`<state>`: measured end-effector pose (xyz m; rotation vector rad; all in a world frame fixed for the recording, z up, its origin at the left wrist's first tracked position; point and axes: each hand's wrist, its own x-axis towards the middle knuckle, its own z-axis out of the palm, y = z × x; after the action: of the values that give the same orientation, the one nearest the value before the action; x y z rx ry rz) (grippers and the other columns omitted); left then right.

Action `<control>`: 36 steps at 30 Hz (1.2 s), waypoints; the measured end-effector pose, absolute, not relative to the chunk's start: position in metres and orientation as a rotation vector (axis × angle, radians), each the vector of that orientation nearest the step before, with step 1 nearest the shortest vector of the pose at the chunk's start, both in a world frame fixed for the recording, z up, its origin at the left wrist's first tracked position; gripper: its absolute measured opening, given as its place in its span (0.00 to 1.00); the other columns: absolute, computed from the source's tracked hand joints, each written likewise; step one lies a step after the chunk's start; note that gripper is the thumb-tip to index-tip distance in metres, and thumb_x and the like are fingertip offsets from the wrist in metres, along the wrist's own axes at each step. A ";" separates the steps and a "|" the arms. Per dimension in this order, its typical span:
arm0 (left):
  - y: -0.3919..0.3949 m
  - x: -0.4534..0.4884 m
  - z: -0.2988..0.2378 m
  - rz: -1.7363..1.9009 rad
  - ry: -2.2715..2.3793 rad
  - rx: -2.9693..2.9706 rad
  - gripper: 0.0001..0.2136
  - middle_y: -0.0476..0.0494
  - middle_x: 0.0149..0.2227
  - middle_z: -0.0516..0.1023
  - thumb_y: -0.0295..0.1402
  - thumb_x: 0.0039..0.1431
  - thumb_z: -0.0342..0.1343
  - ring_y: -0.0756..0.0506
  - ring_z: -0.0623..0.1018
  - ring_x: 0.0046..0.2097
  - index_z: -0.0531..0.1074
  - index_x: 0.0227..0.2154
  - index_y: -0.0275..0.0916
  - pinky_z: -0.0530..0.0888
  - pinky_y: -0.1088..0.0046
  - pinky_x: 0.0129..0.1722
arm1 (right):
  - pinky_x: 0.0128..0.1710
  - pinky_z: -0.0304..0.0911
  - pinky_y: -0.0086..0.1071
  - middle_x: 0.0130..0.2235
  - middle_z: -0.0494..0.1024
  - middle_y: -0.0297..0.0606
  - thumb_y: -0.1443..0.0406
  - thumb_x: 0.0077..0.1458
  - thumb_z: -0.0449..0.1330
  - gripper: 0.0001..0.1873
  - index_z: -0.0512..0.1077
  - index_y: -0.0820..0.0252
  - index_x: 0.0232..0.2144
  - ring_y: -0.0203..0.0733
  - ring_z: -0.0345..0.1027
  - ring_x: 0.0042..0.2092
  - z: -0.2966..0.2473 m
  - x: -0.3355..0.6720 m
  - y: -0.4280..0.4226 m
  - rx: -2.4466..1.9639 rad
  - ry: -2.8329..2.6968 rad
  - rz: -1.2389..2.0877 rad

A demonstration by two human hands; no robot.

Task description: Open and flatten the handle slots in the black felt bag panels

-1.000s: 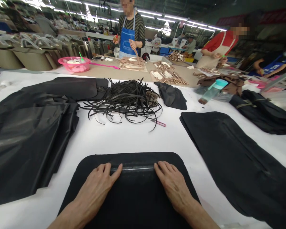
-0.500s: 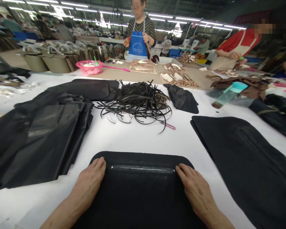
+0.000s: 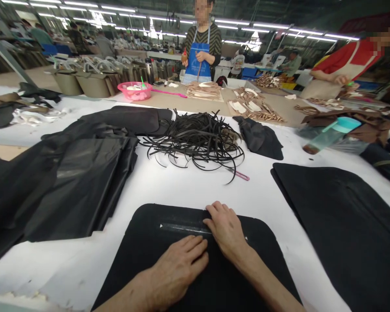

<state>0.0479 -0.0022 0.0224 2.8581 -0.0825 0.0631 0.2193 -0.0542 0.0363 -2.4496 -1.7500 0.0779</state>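
Since half a second ago, the person's left hand (image 3: 178, 264) has left the far left corner of the black panel (image 3: 214, 281) and come inward, and the right hand (image 3: 225, 227) has shifted from the right end of the glossy strip (image 3: 178, 228) toward its middle, closer to the far edge. The view has swung a little to the left as well.

The panel lies flat on the white table (image 3: 178, 186), directly in front of the person, its rounded far corners showing. The left hand rests palm down on it, just nearer the person than the strip, loosely open with the fingers lightly bent and side by side; it has hold of nothing that shows (its underside is hidden). The right hand is also palm down and partly open, thumb a little apart by the strip and fingers slightly curled at the far edge, with no grasp to be seen.

Beyond the panel, a heap of thin black strips (image 3: 198, 134) spreads over the table, a pink-handled tool (image 3: 242, 175) at its near right side. Black sheets (image 3: 71, 186) lie to the left, and more black panels (image 3: 338, 208) to the right, below a bottle with a turquoise lid (image 3: 331, 134).
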 end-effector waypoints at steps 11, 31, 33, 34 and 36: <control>0.001 0.041 0.013 0.145 -0.063 2.874 0.20 0.38 0.60 0.61 0.23 0.58 0.44 0.41 0.58 0.61 0.58 0.55 0.36 0.60 0.61 0.60 | 0.32 0.52 0.30 0.28 0.68 0.30 0.71 0.53 0.56 0.07 0.63 0.58 0.26 0.37 0.59 0.31 0.043 0.241 -0.061 -2.232 -1.763 0.226; -0.015 0.125 0.058 -0.083 0.457 2.332 0.10 0.45 0.40 0.77 0.28 0.55 0.48 0.43 0.76 0.43 0.71 0.39 0.40 0.72 0.69 0.42 | 0.30 0.49 0.34 0.28 0.68 0.34 0.69 0.58 0.53 0.03 0.65 0.60 0.31 0.39 0.59 0.30 0.077 0.237 -0.079 -2.047 -1.994 -0.454; -0.015 0.132 0.055 -0.124 0.479 2.374 0.09 0.43 0.36 0.78 0.28 0.56 0.47 0.41 0.77 0.40 0.73 0.34 0.39 0.72 0.67 0.39 | 0.31 0.51 0.34 0.30 0.71 0.35 0.68 0.56 0.57 0.02 0.66 0.59 0.34 0.41 0.62 0.32 0.070 0.246 -0.079 -2.216 -1.940 -0.364; -0.016 0.133 0.054 -0.142 0.490 2.398 0.09 0.41 0.35 0.78 0.28 0.55 0.47 0.39 0.77 0.39 0.73 0.33 0.38 0.72 0.65 0.38 | 0.33 0.52 0.34 0.31 0.72 0.35 0.68 0.55 0.58 0.05 0.67 0.59 0.36 0.42 0.64 0.33 0.068 0.252 -0.081 -2.303 -1.890 -0.274; -0.016 0.134 0.053 -0.188 0.505 2.447 0.09 0.40 0.35 0.78 0.27 0.55 0.46 0.38 0.77 0.39 0.73 0.32 0.37 0.72 0.62 0.38 | 0.36 0.54 0.34 0.34 0.75 0.36 0.67 0.53 0.61 0.10 0.68 0.59 0.39 0.43 0.66 0.36 0.064 0.264 -0.089 -2.410 -1.778 -0.034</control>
<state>0.1339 -0.0164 0.0532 2.4470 0.5053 -0.1880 0.2640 -0.0890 0.0637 -2.4103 -1.7777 -0.0341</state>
